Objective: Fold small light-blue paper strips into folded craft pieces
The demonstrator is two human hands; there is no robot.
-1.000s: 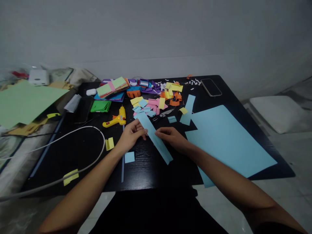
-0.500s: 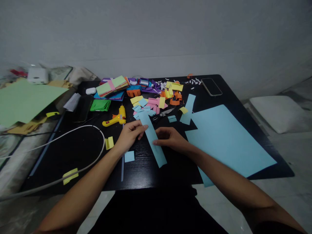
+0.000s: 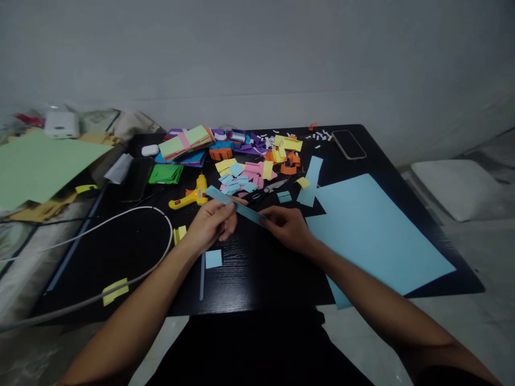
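Between my two hands a light-blue paper strip (image 3: 248, 212) is held slantwise above the black table, its far-left end pointing toward the yellow glue gun (image 3: 195, 194). My left hand (image 3: 217, 219) pinches it near that end, thumb on top. At the other end, my right hand (image 3: 286, 226) grips the strip, and its fingers hide the tip. A small blue paper square (image 3: 213, 258) lies below my left hand. Scissors (image 3: 275, 185) rest behind my right hand, beside several small blue folded pieces (image 3: 233, 185).
A large blue sheet (image 3: 378, 236) covers the table's right part, with another blue strip (image 3: 311, 179) behind it. Paper bundles (image 3: 187, 143) and coloured scraps line the back. A phone (image 3: 349, 145) lies back right. A white cable (image 3: 169, 225) loops across the left side.
The blue strip has turned from steeply slanted to a flatter slant and now shows narrower. My right hand has shifted to its near end.
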